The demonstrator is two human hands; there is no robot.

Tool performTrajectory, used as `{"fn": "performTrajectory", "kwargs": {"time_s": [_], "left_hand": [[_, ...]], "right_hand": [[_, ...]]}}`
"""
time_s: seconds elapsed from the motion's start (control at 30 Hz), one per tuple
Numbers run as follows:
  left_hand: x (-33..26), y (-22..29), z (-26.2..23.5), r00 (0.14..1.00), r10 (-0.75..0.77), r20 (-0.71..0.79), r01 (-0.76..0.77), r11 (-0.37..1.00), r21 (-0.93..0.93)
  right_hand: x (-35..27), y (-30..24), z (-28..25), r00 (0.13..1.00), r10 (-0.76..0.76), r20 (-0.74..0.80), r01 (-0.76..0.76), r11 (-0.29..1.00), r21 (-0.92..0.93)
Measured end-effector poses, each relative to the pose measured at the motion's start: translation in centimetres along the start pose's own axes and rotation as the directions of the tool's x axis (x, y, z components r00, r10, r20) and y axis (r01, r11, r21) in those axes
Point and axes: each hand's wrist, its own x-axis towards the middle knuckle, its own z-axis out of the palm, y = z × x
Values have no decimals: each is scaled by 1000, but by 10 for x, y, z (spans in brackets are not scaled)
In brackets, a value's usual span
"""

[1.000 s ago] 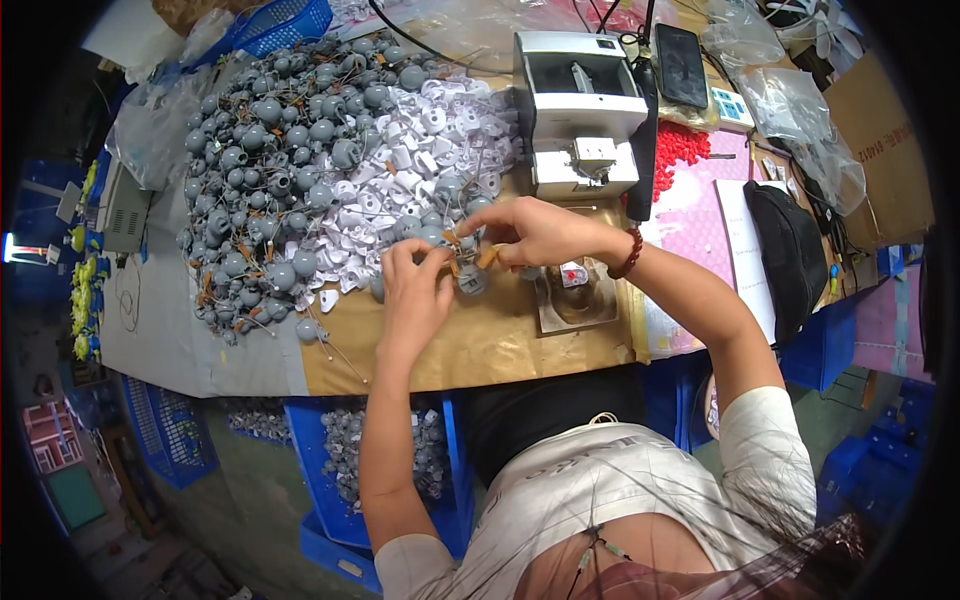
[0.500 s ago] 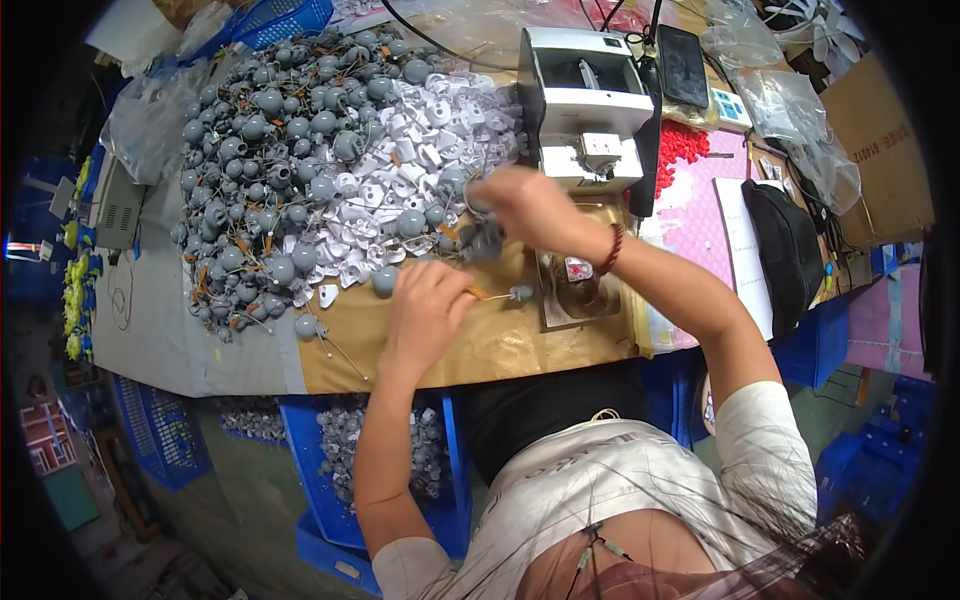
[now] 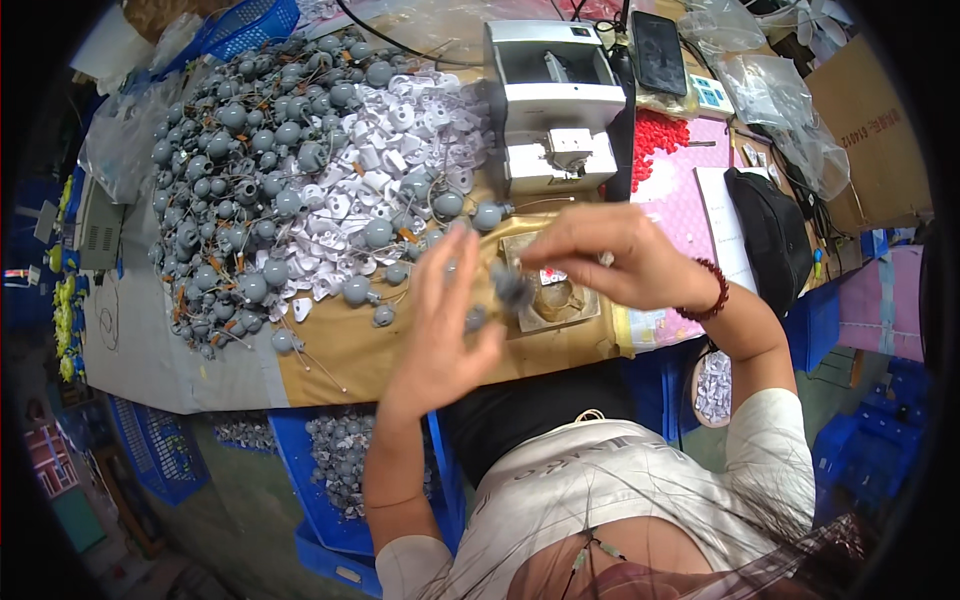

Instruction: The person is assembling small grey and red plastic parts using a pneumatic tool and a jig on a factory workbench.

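the near edge of the brown work table [image 3: 340, 355] runs just under both hands, and there's a bare strip of it between the heaps and that edge, the only open room here. up and to the left the surface is crowded: a pile of grey ball parts [image 3: 235, 170] and a spread of white plastic pieces [image 3: 390, 165] right against it. straight ahead a grey benchtop machine [image 3: 555, 110] walls off the far side, red bits [image 3: 660, 140] beside it. the left hand [image 3: 445, 330] is raised above the table, fingers spread, palm open, gripping nothing; a small grey piece [image 3: 476, 318] sits blurred by its fingertips. the right hand [image 3: 610, 260] hovers over the small square fixture plate [image 3: 555, 300], fingers pinched on a blurred grey part [image 3: 512, 288] hanging just below its fingertips, between the two hands and just off the left fingers.
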Motion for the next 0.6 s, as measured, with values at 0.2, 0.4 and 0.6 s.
{"fn": "performTrajectory", "kwargs": {"time_s": [0.2, 0.4, 0.6], "left_hand": [[-21, 21, 72, 870, -361, 337, 494, 658, -569], [-30, 5, 111, 935, -353, -10, 326, 875, -358], [-27, 0, 117, 953, -293, -81, 259, 921, -292]], "right_hand": [[-57, 48, 21, 997, -59, -44, 49, 978, -203], [-87, 104, 51, 993, -116, -26, 84, 838, -540], [-78, 108, 54, 982, -177, 63, 178, 764, -621]]}}
